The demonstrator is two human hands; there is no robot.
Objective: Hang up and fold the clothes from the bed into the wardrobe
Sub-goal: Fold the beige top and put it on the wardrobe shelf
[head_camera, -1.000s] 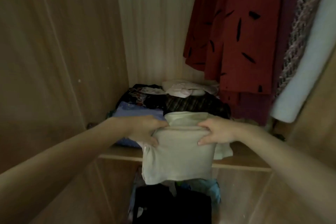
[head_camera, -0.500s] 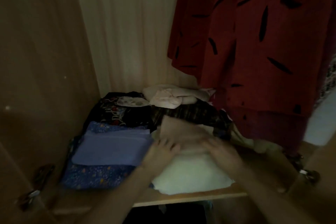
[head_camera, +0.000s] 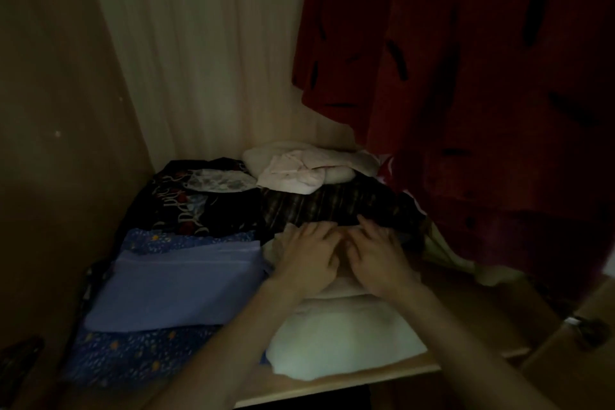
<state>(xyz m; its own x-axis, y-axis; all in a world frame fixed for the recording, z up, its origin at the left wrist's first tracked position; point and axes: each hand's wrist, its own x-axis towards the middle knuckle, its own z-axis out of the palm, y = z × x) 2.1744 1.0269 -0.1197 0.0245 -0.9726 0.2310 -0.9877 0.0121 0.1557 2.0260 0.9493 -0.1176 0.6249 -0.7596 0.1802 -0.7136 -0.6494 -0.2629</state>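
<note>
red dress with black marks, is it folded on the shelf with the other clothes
No, the red dress hangs at the right above the shelf, not folded among the stacked clothes.

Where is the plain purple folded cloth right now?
In the head view, the plain lilac folded cloth lies at the left of the wooden wardrobe shelf, atop a blue star-patterned fabric, just left of the left hand.

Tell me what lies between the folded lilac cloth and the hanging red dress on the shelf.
In the head view, both hands, left and right, press flat on a cream garment between the lilac cloth and the red dress.
</note>
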